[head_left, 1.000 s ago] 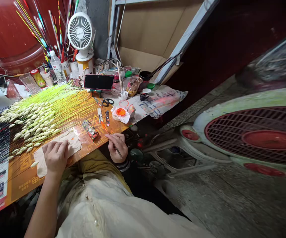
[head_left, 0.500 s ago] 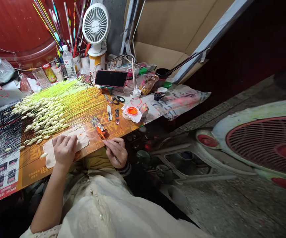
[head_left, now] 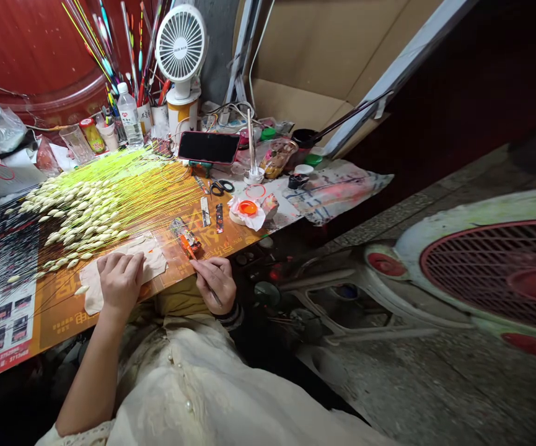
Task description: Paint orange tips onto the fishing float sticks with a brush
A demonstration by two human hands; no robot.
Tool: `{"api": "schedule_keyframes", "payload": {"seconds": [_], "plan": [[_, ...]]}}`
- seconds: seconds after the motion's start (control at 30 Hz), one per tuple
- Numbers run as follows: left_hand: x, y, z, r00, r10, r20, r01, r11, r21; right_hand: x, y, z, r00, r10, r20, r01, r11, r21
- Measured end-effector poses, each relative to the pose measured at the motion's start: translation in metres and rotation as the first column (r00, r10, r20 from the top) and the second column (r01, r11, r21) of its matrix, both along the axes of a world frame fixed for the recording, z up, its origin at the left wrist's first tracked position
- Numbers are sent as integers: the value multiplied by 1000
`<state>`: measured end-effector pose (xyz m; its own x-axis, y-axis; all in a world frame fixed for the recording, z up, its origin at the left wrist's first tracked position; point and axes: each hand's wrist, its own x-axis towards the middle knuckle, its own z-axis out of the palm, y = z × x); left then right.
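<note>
My left hand [head_left: 119,282] rests on a pale cloth [head_left: 92,288] at the table edge, its fingers curled together. Whatever lies in those fingers, if anything, is hidden. In a pinch, my right hand [head_left: 216,284] holds a slim paintbrush [head_left: 197,262] whose orange-smeared end meets a small paint-stained piece [head_left: 194,238] on the table. The brush's rear end sticks out below the palm. Left of the hands lies a pile of fishing floats [head_left: 88,217] with cream bodies and thin yellow stems. One cream float body [head_left: 82,290] sits at the cloth's left edge.
An orange paint lid [head_left: 248,208] lies on white paper, with scissors [head_left: 222,187] behind it. A phone [head_left: 209,147] leans before a small white fan [head_left: 181,49]. A water bottle [head_left: 129,118] stands beside it. A larger floor fan [head_left: 495,272] is at right.
My right hand has shifted very slightly left with the paintbrush. My left hand stays in nearly the same place on the cloth.
</note>
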<state>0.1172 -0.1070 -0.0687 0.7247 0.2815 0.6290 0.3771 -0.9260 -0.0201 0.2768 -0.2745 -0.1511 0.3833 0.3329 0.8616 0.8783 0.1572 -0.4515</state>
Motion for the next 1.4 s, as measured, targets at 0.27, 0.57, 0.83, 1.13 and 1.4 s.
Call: {"api": "schedule_keyframes", "payload": {"seconds": [0.27, 0.57, 0.83, 1.13, 1.4], "plan": [[0, -1, 1, 1000, 3, 2, -3, 1000, -2, 0, -2, -2, 999, 30, 10, -30, 999, -41], [1, 0, 0, 1000, 1, 2, -1, 1000, -23, 1, -2, -5, 1000, 4, -8, -5, 1000, -26], [0, 2, 0, 1000, 5, 1, -5, 1000, 16, 0, -1, -3, 1000, -2, -25, 2, 1000, 2], [1, 1, 1, 1000, -5, 22, 5, 1000, -16, 1, -2, -6, 1000, 5, -28, -6, 1000, -22], [1, 0, 1, 1000, -7, 6, 7, 1000, -6, -6, -4, 1, 993, 118, 25, -117, 993, -17]]}}
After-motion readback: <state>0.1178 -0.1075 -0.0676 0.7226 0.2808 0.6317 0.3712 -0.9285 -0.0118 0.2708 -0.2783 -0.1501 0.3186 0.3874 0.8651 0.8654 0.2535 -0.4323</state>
